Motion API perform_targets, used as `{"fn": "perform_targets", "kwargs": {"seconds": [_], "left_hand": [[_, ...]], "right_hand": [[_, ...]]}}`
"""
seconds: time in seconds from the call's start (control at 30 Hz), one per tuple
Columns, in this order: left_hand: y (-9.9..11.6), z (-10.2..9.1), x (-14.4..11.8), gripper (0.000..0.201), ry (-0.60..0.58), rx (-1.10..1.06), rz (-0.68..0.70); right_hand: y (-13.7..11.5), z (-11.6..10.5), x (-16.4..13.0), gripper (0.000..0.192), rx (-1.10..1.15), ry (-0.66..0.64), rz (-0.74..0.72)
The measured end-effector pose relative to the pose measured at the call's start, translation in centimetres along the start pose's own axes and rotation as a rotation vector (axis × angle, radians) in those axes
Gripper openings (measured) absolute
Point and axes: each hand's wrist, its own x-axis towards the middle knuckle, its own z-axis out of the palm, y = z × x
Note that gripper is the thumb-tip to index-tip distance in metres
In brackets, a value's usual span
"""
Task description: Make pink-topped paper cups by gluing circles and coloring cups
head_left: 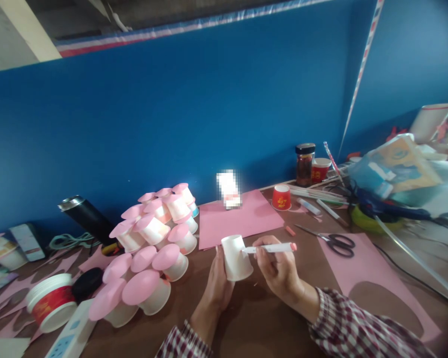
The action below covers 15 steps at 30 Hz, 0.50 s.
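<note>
A white paper cup stands upside down, a little tilted, in my left hand, whose fingers wrap its left side. Between the fingers of my right hand is a white marker pen with a pinkish-red end; its tip meets the cup's right side or is very close to it. To the left, several upturned cups with pink paper discs on top are grouped together. Beyond the held cup lies a pink paper sheet, with a small pixelated item at its back edge.
Right of my hands are black-handled scissors, a cut pink sheet, a red paper cup and a capped jar. On the left are a black flask, stacked cups and a power strip. A blue partition rises behind.
</note>
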Motion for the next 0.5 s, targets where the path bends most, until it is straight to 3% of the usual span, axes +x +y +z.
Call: {"fn": "perform_targets", "kwargs": {"seconds": [0.5], "left_hand": [[0.33,0.11,0.09,0.05,-0.038,-0.155,-0.081]], "right_hand": [[0.69,0.29,-0.11,0.008,0.009,0.03,0.022]]}}
